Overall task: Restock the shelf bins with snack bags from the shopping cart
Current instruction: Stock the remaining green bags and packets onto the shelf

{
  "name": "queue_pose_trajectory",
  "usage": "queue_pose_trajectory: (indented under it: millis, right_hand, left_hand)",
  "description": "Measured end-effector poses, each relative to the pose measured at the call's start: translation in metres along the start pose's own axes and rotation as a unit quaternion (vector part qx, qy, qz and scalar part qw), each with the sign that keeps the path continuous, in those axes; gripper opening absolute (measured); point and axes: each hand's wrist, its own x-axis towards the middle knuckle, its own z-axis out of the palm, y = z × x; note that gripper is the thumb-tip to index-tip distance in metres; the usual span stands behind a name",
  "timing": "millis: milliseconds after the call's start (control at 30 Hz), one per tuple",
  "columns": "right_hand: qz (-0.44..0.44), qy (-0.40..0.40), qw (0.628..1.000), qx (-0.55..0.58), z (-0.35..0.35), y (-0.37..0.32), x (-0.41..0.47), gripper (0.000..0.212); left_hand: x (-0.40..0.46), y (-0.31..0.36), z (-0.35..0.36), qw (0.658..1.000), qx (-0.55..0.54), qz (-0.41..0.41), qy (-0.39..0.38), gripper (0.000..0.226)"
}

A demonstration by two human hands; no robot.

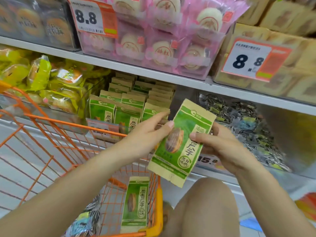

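Note:
A green and tan sunflower-seed bag (179,142) is tilted in front of the lower shelf, held by both hands. My left hand (147,134) pinches its left edge with thumb on the front. My right hand (220,144) grips its right edge. Behind it, a clear shelf bin (102,127) holds several rows of the same green bags (126,106), standing upright. Another matching bag (136,204) stands inside the orange shopping cart (68,124) at its near right corner, beside grey striped snack packets (89,218).
To the right, a bin of loose striped sunflower-seed packets (239,120). Yellow-green wrapped cakes (42,79) fill the bin at left. The upper shelf carries pink pastry packs (162,40), tan boxes (290,69) and price tags (89,16). My knee (208,202) is next to the cart.

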Motion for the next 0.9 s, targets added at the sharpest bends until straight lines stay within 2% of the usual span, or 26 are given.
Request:
queue_pose_trajectory:
  millis: [33, 100, 200, 300, 433, 533, 667, 800, 900]
  right_hand:
    - [-0.020, 0.035, 0.999, 0.002, -0.009, 0.001, -0.001, 0.046]
    - [-0.097, 0.123, 0.988, 0.003, -0.021, 0.002, -0.003, 0.034]
    - [-0.234, 0.235, 0.943, -0.040, -0.025, 0.007, -0.003, 0.035]
    - [-0.314, 0.247, 0.910, -0.115, -0.023, 0.016, 0.008, 0.041]
    - [-0.342, 0.212, 0.880, -0.253, -0.021, 0.024, 0.036, 0.046]
    - [-0.319, 0.196, 0.856, -0.357, -0.016, 0.031, 0.051, 0.042]
    - [-0.186, 0.181, 0.823, -0.506, -0.014, 0.025, 0.077, 0.046]
    - [-0.057, 0.162, 0.836, -0.521, -0.018, 0.008, 0.112, 0.043]
    - [0.022, 0.145, 0.836, -0.529, -0.025, 0.004, 0.145, 0.056]
  left_hand:
    - [0.005, -0.004, 0.002, 0.996, 0.081, 0.017, 0.039, 0.054]
    - [0.012, -0.015, 0.002, 0.958, 0.257, 0.056, 0.112, 0.061]
    - [0.020, -0.039, -0.002, 0.908, 0.385, 0.067, 0.149, 0.065]
    - [0.024, -0.061, 0.002, 0.883, 0.444, 0.067, 0.138, 0.064]
    - [0.024, -0.085, 0.008, 0.868, 0.471, 0.073, 0.138, 0.064]
    - [0.021, -0.095, 0.009, 0.860, 0.487, 0.075, 0.133, 0.062]
    - [0.020, -0.097, 0.008, 0.864, 0.478, 0.085, 0.135, 0.060]
    - [0.021, -0.100, 0.008, 0.862, 0.479, 0.091, 0.138, 0.059]
    - [0.022, -0.102, 0.007, 0.862, 0.478, 0.093, 0.141, 0.059]
